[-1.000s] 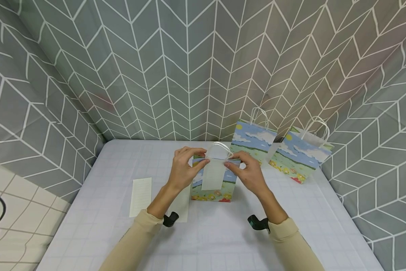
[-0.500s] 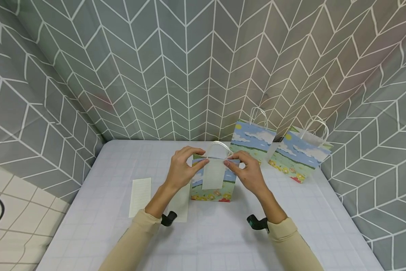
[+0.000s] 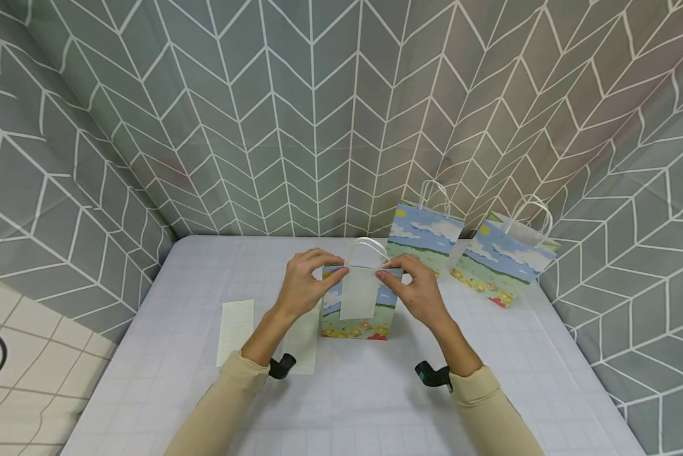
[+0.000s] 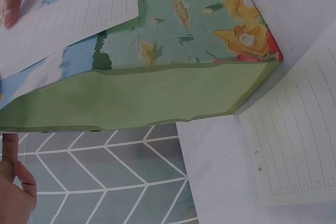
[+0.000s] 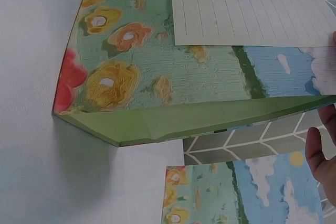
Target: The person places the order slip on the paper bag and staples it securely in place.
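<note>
A small paper gift bag (image 3: 341, 330), printed with sky, meadow and flowers, stands upright at mid-table with its white handles up. A lined paper slip (image 3: 358, 297) lies flat against its front, hanging from the top rim. My left hand (image 3: 306, 285) pinches the rim at the slip's upper left corner, thumb in front and fingers behind. At the upper right corner my right hand (image 3: 414, 288) pinches likewise. In the left wrist view the slip (image 4: 79, 19) shows ruled lines with small boxes, and the bag's green side panel (image 4: 131, 98) is folded inward.
Two matching gift bags stand at the back right, one upright (image 3: 424, 231) and one turned at an angle (image 3: 504, 259). A lined slip (image 3: 236, 332) lies on the white tablecloth (image 3: 353, 405) at left, and a second slip (image 3: 301, 345) lies beside the bag. A patterned grey curtain (image 3: 330, 126) hangs behind.
The left hand and forearm have shifted very slightly to the left. Both hands keep their pinch at the rim, and the bag and slip stay nearly in place.
</note>
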Demonstrator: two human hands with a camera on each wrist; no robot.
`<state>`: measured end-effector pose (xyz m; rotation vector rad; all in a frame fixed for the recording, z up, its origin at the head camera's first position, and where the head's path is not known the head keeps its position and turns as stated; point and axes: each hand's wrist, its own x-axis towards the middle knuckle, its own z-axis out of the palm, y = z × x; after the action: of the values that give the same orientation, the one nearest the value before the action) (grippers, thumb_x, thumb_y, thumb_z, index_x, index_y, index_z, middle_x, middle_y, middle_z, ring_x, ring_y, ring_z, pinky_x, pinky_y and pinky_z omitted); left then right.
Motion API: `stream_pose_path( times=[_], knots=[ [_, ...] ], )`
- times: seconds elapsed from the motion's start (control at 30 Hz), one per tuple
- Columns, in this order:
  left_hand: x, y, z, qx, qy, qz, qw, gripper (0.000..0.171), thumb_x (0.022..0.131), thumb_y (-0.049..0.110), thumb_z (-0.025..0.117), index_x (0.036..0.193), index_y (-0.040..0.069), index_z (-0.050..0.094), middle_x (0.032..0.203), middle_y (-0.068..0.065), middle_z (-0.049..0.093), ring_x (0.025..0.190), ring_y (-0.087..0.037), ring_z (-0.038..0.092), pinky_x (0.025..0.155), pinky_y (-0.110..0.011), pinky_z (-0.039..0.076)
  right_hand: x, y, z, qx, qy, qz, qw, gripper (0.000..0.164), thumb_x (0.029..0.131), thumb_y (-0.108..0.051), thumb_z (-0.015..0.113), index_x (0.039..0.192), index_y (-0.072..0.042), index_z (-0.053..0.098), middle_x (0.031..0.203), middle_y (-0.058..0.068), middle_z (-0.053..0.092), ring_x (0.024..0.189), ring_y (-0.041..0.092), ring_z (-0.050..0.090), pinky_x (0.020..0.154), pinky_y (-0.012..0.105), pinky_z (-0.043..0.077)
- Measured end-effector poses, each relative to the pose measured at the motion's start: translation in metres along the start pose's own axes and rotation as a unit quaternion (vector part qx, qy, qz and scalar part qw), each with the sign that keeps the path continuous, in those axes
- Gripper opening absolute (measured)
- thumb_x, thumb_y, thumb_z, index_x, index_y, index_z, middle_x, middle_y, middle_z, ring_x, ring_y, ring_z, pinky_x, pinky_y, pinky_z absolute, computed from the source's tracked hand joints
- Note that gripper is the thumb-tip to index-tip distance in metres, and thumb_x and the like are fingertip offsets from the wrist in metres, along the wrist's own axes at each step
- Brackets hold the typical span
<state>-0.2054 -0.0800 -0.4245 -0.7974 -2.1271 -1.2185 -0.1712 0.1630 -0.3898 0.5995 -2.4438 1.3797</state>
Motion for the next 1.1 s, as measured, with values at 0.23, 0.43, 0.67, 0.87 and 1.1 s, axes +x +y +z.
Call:
stream_pose_path(
  times=[0.23, 0.43, 0.67, 0.87, 1.1],
  knots=[
    [0.0, -0.001, -0.001, -0.007, -0.002, -0.003, 1.0, 0.018, 0.079, 0.012, 0.087, 0.096, 0.012, 0.08, 0.092, 0.001, 0.074, 0.089, -0.016, 0.067, 0.083, -0.042, 0.044, 0.003, 0.029, 0.006, 0.003, -0.004, 0.01, 1.0, 0.012, 0.093, -0.009, 0.073, 0.104, -0.007, 0.072, 0.108, 0.013, 0.066, 0.103, 0.034, 0.059, 0.088, 0.055, 0.046],
    [0.0, -0.002, 0.0, -0.011, -0.004, 0.0, 0.9999, 0.017, 0.081, 0.014, 0.086, 0.096, 0.012, 0.08, 0.092, 0.001, 0.074, 0.089, -0.015, 0.067, 0.084, -0.042, 0.046, 0.003, 0.034, 0.005, 0.011, -0.004, -0.003, 1.0, 0.012, 0.092, -0.019, 0.075, 0.103, -0.016, 0.073, 0.107, 0.004, 0.066, 0.101, 0.023, 0.059, 0.088, 0.05, 0.047],
    [0.0, -0.004, 0.001, -0.013, -0.004, 0.004, 0.9999, 0.016, 0.083, 0.019, 0.084, 0.096, 0.012, 0.08, 0.093, 0.001, 0.074, 0.09, -0.016, 0.067, 0.083, -0.042, 0.046, 0.001, 0.034, -0.001, -0.007, -0.008, -0.006, 1.0, 0.02, 0.092, -0.025, 0.075, 0.111, -0.018, 0.071, 0.115, 0.002, 0.066, 0.105, 0.021, 0.06, 0.09, 0.05, 0.046],
    [0.0, -0.004, 0.002, -0.013, -0.006, 0.003, 0.9999, 0.016, 0.084, 0.021, 0.084, 0.096, 0.012, 0.08, 0.093, 0.002, 0.074, 0.089, -0.015, 0.067, 0.082, -0.041, 0.045, -0.007, 0.042, -0.013, -0.022, -0.005, 0.004, 1.0, 0.031, 0.092, -0.026, 0.076, 0.12, -0.015, 0.068, 0.118, 0.0, 0.065, 0.106, 0.022, 0.058, 0.09, 0.047, 0.044],
    [0.0, -0.003, 0.001, -0.017, -0.004, 0.006, 0.9998, 0.015, 0.084, 0.02, 0.084, 0.096, 0.011, 0.08, 0.093, 0.002, 0.074, 0.09, -0.015, 0.066, 0.082, -0.041, 0.045, -0.021, 0.051, -0.03, -0.028, -0.011, 0.03, 0.999, 0.03, 0.091, -0.027, 0.077, 0.12, -0.021, 0.067, 0.116, -0.003, 0.065, 0.106, 0.017, 0.057, 0.091, 0.042, 0.043]
  ],
)
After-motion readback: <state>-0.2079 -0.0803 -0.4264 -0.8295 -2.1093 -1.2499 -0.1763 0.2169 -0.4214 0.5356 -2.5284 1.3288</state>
